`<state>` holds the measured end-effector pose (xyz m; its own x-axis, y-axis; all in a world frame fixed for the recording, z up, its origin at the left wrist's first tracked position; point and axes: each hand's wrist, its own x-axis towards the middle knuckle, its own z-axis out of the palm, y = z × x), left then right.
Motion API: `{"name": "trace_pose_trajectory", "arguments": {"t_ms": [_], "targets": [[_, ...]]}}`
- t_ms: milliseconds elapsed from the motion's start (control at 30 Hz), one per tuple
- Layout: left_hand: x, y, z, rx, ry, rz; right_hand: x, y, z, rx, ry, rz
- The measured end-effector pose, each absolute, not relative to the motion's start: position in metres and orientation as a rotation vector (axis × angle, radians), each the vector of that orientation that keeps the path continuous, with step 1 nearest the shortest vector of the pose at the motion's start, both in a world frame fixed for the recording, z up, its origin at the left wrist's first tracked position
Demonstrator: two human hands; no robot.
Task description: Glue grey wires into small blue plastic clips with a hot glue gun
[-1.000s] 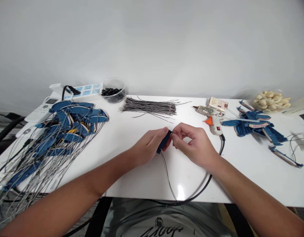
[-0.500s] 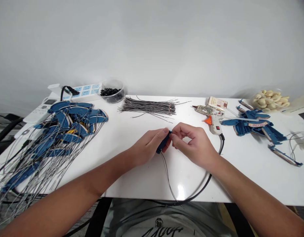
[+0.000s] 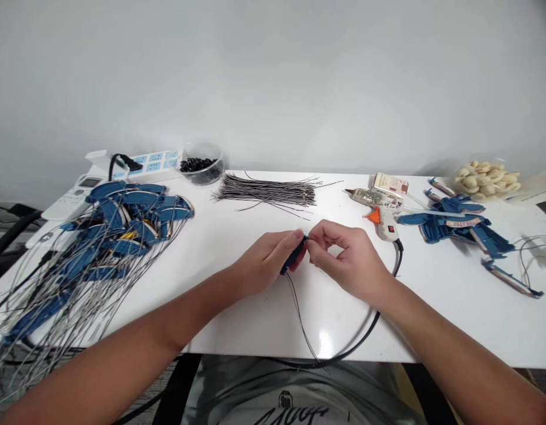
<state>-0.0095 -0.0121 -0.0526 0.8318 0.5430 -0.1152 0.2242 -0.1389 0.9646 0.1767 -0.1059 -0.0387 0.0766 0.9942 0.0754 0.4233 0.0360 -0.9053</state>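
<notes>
My L hand (image 3: pixel 267 261) and R hand (image 3: pixel 357 260) barely moved vs a sec ago, so prob the same fiddly step imo. L grips the blue piece (image 3: pixel 293 259), tilted over the worktop (image 3: pixel 228 242); R's pinched at its top end, can't tell on what. Piece sits btwn both. Thin wires (image 3: pixel 300 321) trail below; glue gun (image 3: pixel 389 226) further out, R side.
</notes>
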Motion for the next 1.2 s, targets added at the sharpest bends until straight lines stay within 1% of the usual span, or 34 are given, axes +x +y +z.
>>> {"name": "trace_pose_trajectory", "arguments": {"t_ms": [567, 800, 1200], "targets": [[-0.0092, -0.0103, -0.0516, 1.754, 0.573, 0.291, 0.1757, -0.1059, -0.038, -1.529, -1.474, 0.836], [-0.0107, -0.0116, -0.0525, 1.734, 0.51, 0.342, 0.1759, -0.1059, -0.0386, -1.517, -1.483, 0.833], [-0.0131, -0.0085, -0.0456, 2.089, 0.517, 0.384, 0.1758, -0.1058, -0.0393, -1.508, -1.498, 0.818]]}}
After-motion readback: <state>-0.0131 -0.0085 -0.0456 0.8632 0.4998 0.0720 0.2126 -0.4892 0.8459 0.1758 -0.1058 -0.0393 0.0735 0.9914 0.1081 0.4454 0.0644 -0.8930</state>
